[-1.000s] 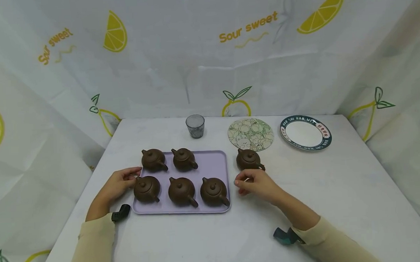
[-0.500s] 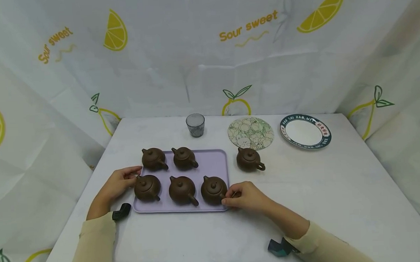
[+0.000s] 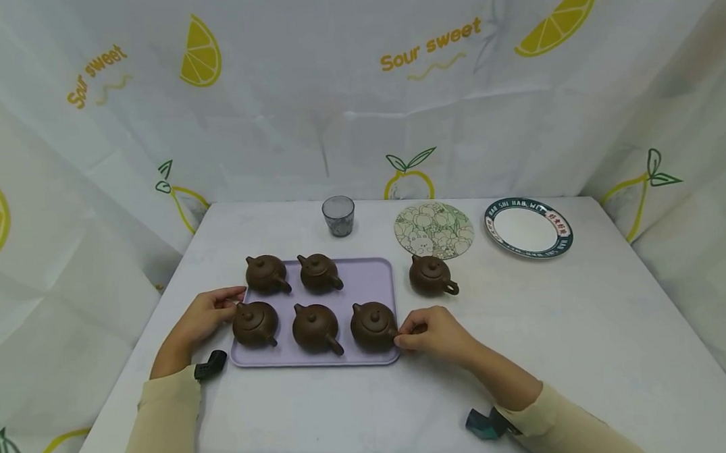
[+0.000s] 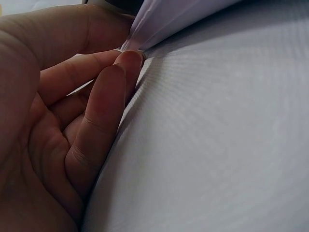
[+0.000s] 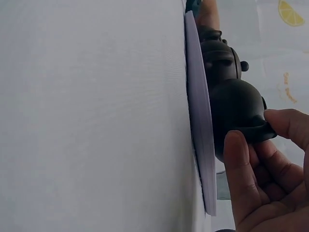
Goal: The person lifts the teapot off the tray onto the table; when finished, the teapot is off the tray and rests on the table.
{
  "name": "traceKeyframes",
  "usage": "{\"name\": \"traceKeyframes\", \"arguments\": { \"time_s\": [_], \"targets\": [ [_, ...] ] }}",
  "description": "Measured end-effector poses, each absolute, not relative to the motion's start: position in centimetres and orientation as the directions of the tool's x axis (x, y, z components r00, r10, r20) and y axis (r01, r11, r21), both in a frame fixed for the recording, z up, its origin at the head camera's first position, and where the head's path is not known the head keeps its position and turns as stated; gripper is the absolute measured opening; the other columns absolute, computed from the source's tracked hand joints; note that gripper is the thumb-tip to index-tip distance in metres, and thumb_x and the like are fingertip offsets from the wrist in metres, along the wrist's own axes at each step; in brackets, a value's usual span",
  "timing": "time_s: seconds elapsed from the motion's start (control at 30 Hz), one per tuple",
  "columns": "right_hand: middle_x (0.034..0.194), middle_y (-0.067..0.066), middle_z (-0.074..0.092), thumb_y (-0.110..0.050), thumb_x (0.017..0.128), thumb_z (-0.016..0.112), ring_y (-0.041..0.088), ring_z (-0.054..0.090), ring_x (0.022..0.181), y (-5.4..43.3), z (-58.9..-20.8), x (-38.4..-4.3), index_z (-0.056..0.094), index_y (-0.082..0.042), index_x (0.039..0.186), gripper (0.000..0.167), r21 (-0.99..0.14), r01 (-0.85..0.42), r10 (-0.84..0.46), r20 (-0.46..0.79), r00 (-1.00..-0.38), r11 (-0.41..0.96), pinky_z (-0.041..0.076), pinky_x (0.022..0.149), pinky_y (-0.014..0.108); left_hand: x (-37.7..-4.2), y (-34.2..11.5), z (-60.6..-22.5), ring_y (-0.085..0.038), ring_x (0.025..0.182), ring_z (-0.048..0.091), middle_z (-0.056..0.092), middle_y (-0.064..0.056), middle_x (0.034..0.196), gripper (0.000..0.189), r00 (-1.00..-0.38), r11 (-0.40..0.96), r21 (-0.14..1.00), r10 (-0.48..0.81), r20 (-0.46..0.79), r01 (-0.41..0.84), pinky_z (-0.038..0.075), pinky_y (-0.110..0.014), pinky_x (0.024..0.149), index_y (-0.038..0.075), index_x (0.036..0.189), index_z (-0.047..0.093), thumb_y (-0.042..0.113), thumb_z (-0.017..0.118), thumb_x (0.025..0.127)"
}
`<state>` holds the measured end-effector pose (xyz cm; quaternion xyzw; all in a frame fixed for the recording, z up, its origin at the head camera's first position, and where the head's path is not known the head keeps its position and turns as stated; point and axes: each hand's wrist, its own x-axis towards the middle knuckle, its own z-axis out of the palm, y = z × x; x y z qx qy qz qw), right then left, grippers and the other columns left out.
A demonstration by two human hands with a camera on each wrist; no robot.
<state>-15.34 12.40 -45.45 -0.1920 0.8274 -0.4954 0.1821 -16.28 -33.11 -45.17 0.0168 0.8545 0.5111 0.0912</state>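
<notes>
My right hand (image 3: pixel 437 335) pinches the handle of a brown clay teapot (image 3: pixel 373 326) between thumb and fingers. That teapot stands at the front right of the lavender tray (image 3: pixel 368 273), its handle reaching over the rim. In the right wrist view, the same teapot (image 5: pixel 236 108) shows from the side beside the tray edge (image 5: pixel 203 130). At the tray's left side, my left hand (image 3: pixel 205 318) holds the rim; in the left wrist view its fingertips close in on the tray edge (image 4: pixel 159 21). Other brown teapots (image 3: pixel 315 328) fill the front row and the back left.
Right of the tray stands another brown teapot (image 3: pixel 432 275). Behind it lie a round patterned mat (image 3: pixel 433 230) and a white plate with a dark lettered rim (image 3: pixel 561 245). A grey glass (image 3: pixel 339 217) stands behind the tray.
My right hand has left the teapot beside the tray and taken the front right teapot's handle. That teapot has turned slightly and shifted right. The left hand stays put.
</notes>
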Motion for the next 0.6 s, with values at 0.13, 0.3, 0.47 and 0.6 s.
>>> {"name": "traceKeyframes", "arguments": {
  "time_s": [0.13,0.3,0.47,0.6],
  "targets": [
    [0.073,-0.001,0.067,-0.017,0.081,0.076,0.015,0.061,0.070,12.7,-45.0,-15.5,0.072,-0.011,0.077,0.009,-0.896,-0.117,-0.474,-0.113,-0.873,0.429,0.049,0.062,0.028,-16.4,-33.2,-45.4,-0.007,0.078,0.054,0.061,-0.024,0.113,0.051,-0.984,0.484,0.873,0.125,-0.130,-0.054,0.043,-0.020,0.069,-0.013,0.133,0.050,-0.008,0.058,0.083],
    [0.073,0.001,0.067,-0.019,0.081,0.077,0.018,0.062,0.070,13.4,-43.8,-15.9,0.072,-0.009,0.078,0.012,-0.894,-0.093,-0.437,-0.121,-0.891,0.438,0.048,0.061,0.030,-17.0,-34.2,-46.9,-0.007,0.079,0.055,0.062,-0.024,0.113,0.052,-0.985,0.482,0.876,0.135,-0.108,-0.030,0.043,-0.019,0.069,-0.013,0.134,0.050,-0.008,0.058,0.083],
    [0.077,0.003,0.068,-0.019,0.082,0.076,0.020,0.063,0.073,14.4,-42.6,-16.5,0.072,-0.009,0.080,0.011,-0.886,-0.081,-0.408,-0.128,-0.904,0.457,0.050,0.065,0.035,-17.6,-35.1,-48.3,-0.007,0.081,0.055,0.062,-0.023,0.116,0.053,-0.987,0.494,0.870,0.131,-0.096,-0.019,0.043,-0.018,0.071,-0.008,0.135,0.052,-0.006,0.060,0.083],
    [0.081,0.005,0.067,-0.018,0.084,0.075,0.022,0.064,0.076,15.7,-41.8,-16.9,0.071,-0.007,0.082,0.011,-0.889,-0.062,-0.388,-0.135,-0.912,0.454,0.052,0.071,0.042,-17.6,-35.1,-48.6,-0.007,0.081,0.056,0.061,-0.024,0.117,0.052,-0.986,0.478,0.878,0.141,-0.091,-0.013,0.044,-0.018,0.071,-0.008,0.135,0.052,-0.005,0.061,0.084]
  ]
}}
